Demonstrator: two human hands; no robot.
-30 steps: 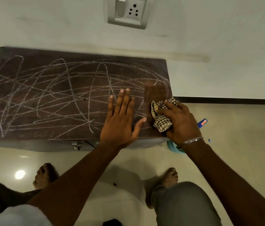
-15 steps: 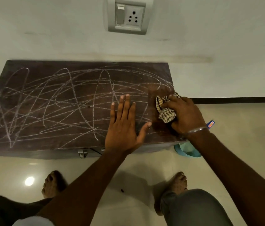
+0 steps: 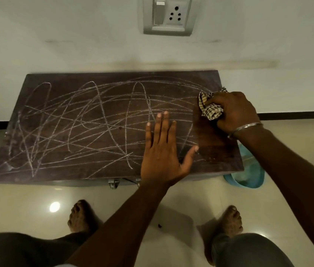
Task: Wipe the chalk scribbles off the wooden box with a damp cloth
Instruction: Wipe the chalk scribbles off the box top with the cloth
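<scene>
Where the wooden box sits on the pale tiled floor against the wall, its dark lid is covered with white chalk scribbles across the left and middle; a strip at the right end appears clean. Checked cloth: bunched, pressed on the lid near the far right corner. Right hand: fingers curled tight around the cloth, metal bangle at the wrist. Left hand: flat on the lid, palm down, fingers straight and spread, thumb out, gripping nothing. Metal latch on the box's front edge. Blue basin on the floor just beside the box's right end, partly hidden by the right forearm. Bare feet below. Wall socket above the box.
</scene>
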